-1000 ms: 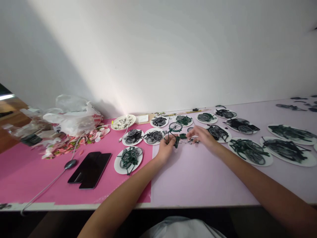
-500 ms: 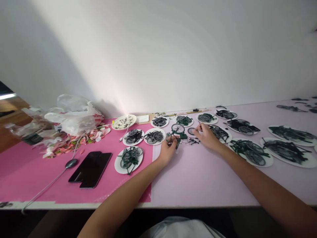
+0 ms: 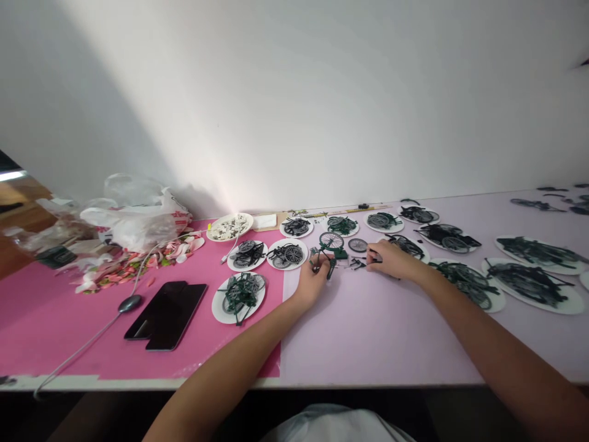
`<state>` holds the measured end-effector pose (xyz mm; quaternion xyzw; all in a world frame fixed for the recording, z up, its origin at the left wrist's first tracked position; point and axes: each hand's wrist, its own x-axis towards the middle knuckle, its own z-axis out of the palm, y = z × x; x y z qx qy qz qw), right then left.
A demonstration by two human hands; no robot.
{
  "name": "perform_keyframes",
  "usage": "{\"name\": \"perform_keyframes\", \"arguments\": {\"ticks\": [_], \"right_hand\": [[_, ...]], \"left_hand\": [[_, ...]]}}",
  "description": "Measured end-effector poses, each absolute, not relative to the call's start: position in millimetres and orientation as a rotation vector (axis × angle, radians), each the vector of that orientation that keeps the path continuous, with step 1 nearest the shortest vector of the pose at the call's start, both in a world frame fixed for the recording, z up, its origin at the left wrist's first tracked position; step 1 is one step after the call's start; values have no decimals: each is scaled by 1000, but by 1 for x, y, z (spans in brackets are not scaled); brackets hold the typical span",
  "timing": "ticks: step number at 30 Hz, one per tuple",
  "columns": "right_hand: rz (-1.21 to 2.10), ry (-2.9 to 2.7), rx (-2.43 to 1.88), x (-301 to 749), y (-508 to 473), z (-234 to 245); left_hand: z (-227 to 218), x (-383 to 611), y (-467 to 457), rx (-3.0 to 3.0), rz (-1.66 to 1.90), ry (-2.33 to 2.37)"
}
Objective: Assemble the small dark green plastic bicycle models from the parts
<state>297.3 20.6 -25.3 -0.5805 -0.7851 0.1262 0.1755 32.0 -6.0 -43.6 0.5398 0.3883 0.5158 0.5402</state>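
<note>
My left hand (image 3: 313, 281) is closed around a dark green toy bicycle frame (image 3: 341, 253), which has one grey spoked wheel (image 3: 331, 240) on its upper end. My right hand (image 3: 392, 260) is bent down at the tabletop with its fingertips pinched together. A thin dark piece shows at those fingertips, too small to name. Just left of them lie several small dark bicycle parts (image 3: 356, 264). A loose grey wheel (image 3: 358, 245) rests behind these parts.
Paper plates of bicycle parts surround my hands, among them a plate (image 3: 216, 312) at left and a plate (image 3: 580, 303) at far right. Two black phones (image 3: 177, 319), a cable (image 3: 83, 339), pink petals (image 3: 138, 270) and plastic bags (image 3: 142, 224) occupy the left side.
My right hand has moved slightly right and down to the tabletop, uncovering more of the loose wheel. My left hand keeps the bicycle frame in almost the same spot.
</note>
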Motion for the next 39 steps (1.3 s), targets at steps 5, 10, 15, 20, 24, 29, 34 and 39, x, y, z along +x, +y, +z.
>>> {"name": "perform_keyframes", "arguments": {"ticks": [5,10,15,20,24,29,34,39], "right_hand": [[456,-2218,-1514,293,21,-25],[543,-2040,-1433,277,15,-17],[616,-1862,-1336,255,7,-17],[670,-1881,-1224,237,-2,-22],[617,-1913,-1153,229,-5,-29],[428,-1984,-1132,225,-2,-41],[321,-2027,-1097,226,-1,-45],[262,-2021,-1120,226,-2,-42]], "left_hand": [[-43,32,-7,1395,1269,950],[-43,32,-7,1411,1282,958],[-44,32,-7,1415,1284,953],[-43,32,-8,1394,1323,993],[-44,32,-8,1418,1316,988],[-48,33,-6,1456,1284,972],[-51,34,-5,1467,1259,962],[-53,34,-4,1472,1239,961]]}}
